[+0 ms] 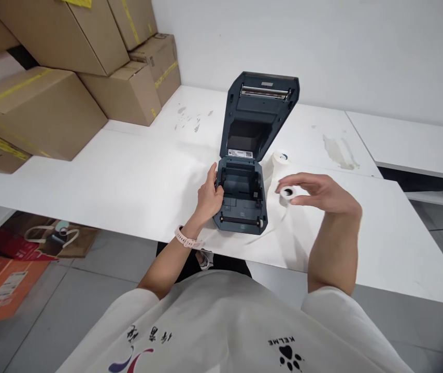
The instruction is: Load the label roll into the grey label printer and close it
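Note:
A dark blue-grey label printer (240,203) stands on the white table with its lid (258,115) raised and its inside bare to view. My left hand (209,196) grips the left rim of the printer's base, thumb over the edge and fingers along the outer side. To the right of the printer, my right hand (316,192) pinches a small white paper roll (287,192) with a dark core hole, thumb below and fingers above. A thin strip seems to trail from this roll toward the table. Another white roll (280,158) lies behind it, beside the printer.
Cardboard boxes (128,93) with yellow tape are stacked at the back left of the white table (147,181). A white wall rises behind. On the floor at lower left sit an orange box (7,290) and a brown bag (81,243). Grey smudges mark the tabletop.

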The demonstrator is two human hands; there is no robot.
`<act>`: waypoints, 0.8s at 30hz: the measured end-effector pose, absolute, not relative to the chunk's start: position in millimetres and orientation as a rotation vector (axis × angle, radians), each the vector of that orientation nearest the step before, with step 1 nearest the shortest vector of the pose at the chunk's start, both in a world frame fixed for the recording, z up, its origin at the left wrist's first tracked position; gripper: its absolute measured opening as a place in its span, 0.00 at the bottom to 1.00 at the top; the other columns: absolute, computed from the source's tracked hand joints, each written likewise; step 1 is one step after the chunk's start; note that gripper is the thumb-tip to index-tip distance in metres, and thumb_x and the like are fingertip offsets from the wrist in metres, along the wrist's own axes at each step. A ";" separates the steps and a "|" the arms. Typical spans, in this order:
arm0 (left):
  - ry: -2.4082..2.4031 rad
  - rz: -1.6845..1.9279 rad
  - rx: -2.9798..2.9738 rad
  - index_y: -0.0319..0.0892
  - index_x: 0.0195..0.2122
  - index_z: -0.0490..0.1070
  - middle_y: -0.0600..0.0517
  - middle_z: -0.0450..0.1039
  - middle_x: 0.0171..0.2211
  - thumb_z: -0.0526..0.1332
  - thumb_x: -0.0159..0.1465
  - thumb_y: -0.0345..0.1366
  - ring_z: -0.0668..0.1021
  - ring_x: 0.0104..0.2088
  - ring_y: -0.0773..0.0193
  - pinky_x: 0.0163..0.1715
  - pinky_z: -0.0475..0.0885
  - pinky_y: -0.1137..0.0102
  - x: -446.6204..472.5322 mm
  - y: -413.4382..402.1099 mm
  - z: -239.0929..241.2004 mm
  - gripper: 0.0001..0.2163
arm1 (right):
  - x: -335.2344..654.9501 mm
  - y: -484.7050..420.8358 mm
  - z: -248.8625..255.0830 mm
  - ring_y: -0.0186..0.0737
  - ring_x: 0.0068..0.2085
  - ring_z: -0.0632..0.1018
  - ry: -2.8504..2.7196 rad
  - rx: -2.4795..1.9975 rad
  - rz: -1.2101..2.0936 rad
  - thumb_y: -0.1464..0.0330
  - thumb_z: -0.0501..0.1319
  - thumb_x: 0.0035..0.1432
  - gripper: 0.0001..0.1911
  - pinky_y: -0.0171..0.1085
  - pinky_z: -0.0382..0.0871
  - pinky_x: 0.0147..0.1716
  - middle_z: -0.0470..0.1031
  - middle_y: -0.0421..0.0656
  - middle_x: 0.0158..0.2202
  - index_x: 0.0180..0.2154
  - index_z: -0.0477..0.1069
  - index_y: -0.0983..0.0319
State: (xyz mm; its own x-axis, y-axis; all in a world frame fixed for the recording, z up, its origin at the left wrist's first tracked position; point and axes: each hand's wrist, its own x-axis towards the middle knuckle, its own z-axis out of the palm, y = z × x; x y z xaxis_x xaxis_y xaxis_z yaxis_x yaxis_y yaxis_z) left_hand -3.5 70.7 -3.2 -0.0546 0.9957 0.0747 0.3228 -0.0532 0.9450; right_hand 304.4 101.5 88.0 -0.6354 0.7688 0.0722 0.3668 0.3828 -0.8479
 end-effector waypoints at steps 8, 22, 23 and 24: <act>1.430 1.163 1.418 0.53 0.74 0.48 0.43 0.63 0.71 0.59 0.68 0.40 0.66 0.71 0.48 0.67 0.64 0.48 -3.5 69.6 -4.3 0.35 | 352.9 127.5 9.4 0.46 0.50 0.80 -1.707 -1.331 1.174 0.56 0.75 0.50 0.33 0.50 0.74 0.56 0.82 0.47 0.51 0.57 0.72 0.53; 1.461 1.132 1.442 0.51 0.75 0.46 0.42 0.63 0.71 0.58 0.69 0.38 0.67 0.71 0.49 0.68 0.62 0.47 -1.1 68.1 1.6 0.35 | 331.7 225.8 5.9 0.59 0.61 0.75 -1.696 -1.510 1.131 0.59 0.80 0.33 0.51 0.57 0.70 0.62 0.74 0.51 0.61 0.60 0.68 0.56; 1.468 1.130 1.441 0.51 0.75 0.46 0.41 0.63 0.71 0.57 0.69 0.37 0.66 0.72 0.50 0.69 0.62 0.47 -0.9 67.8 1.8 0.35 | 325.5 230.4 6.0 0.59 0.57 0.78 -1.686 -1.512 1.124 0.57 0.80 0.32 0.49 0.57 0.73 0.59 0.77 0.51 0.57 0.58 0.70 0.58; 1.476 1.130 1.440 0.50 0.75 0.46 0.41 0.64 0.71 0.57 0.69 0.37 0.65 0.72 0.50 0.68 0.62 0.48 -0.7 67.5 1.8 0.35 | 320.4 232.3 7.2 0.59 0.54 0.80 -1.669 -1.490 1.096 0.54 0.79 0.33 0.47 0.56 0.75 0.56 0.80 0.50 0.53 0.56 0.71 0.58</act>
